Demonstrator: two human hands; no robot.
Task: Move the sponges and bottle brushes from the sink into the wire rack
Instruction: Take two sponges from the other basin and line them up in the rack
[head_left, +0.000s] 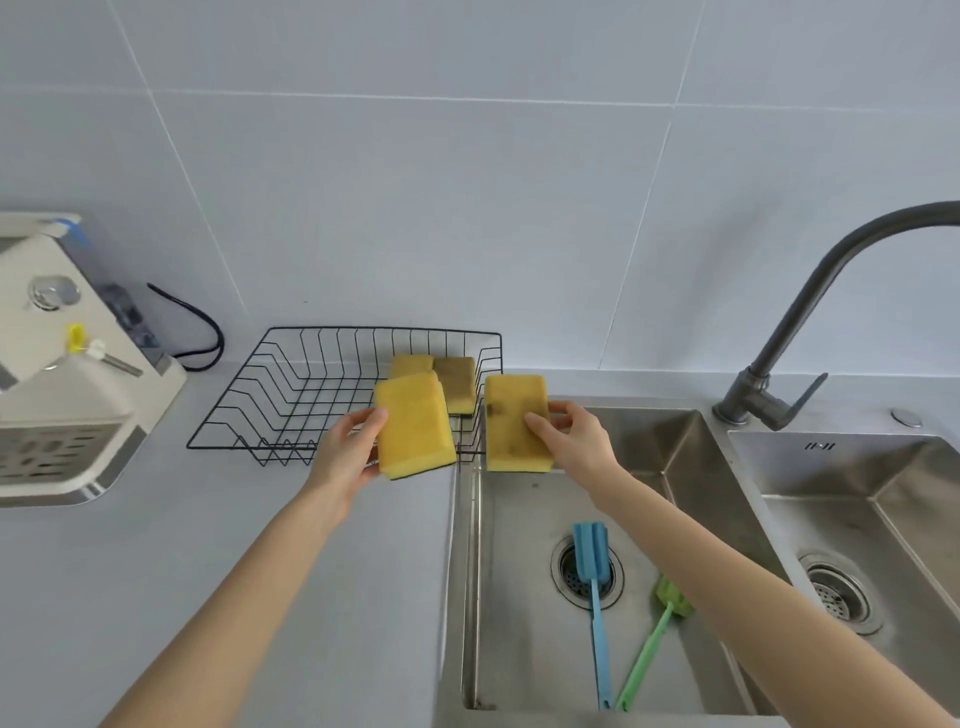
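My left hand (347, 451) grips a yellow sponge (413, 423) over the near right corner of the black wire rack (291, 395). My right hand (569, 435) holds a second yellow sponge (511, 415) above the sink's far left edge, just right of the rack. Two more sponges lie in the rack's right end, one yellow (410, 365) and one brownish (457, 383). In the left sink basin (519, 597) a blue bottle brush (592, 582) lies with its head over the drain, and a green bottle brush (655, 631) lies beside it to the right.
A dark grey faucet (800, 332) rises at the right between the two basins; the right basin (883, 519) has its own drain. A white appliance (62, 374) with a black cable stands on the grey counter (156, 571) to the left of the rack.
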